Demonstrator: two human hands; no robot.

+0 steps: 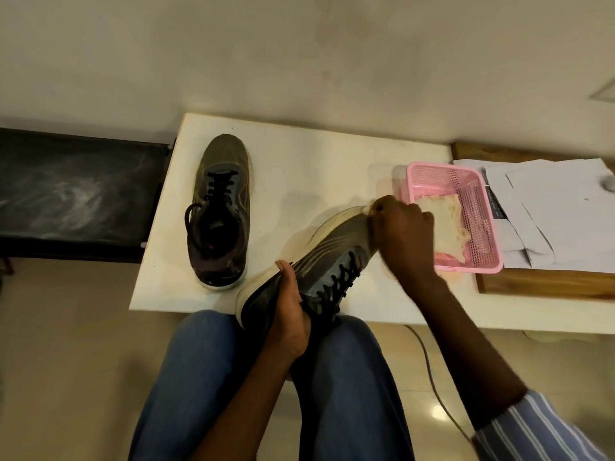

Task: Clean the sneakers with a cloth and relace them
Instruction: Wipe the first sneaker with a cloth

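A dark sneaker (332, 254) with black laces lies tilted on its side at the white table's front edge, heel toward my lap. My left hand (289, 314) grips its heel end from below, thumb on the sole's side. My right hand (402, 234) is curled at the toe and holds a cream cloth (449, 227) against it; the cloth's loose end trails over the pink basket. The second sneaker (219, 211) stands upright and laced on the table's left part, toe pointing away.
A pink mesh basket (482, 207) sits right of the held shoe on the white table (299, 154). White papers (549, 201) lie on a wooden board (549, 284) at the right. A black bench (76, 194) stands to the left. A cable (429, 371) runs along the floor.
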